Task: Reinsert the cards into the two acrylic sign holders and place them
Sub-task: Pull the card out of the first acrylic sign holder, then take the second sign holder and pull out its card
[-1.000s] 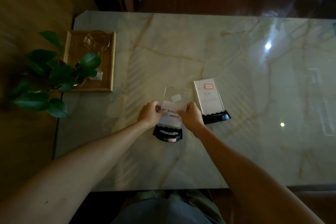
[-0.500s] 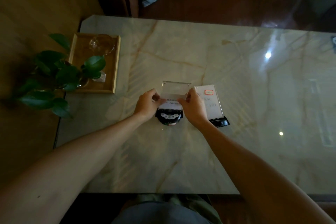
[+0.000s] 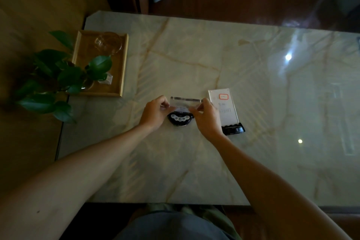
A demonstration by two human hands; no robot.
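My left hand (image 3: 154,112) and right hand (image 3: 206,118) pinch the two side edges of the near sign holder (image 3: 185,104), a clear acrylic panel standing nearly upright on its black base (image 3: 181,120), which bears a row of pale round marks. A white card shows low inside the panel. Just right stands the second sign holder (image 3: 224,109), holding a white card with a red-framed label, on the marble table (image 3: 194,161).
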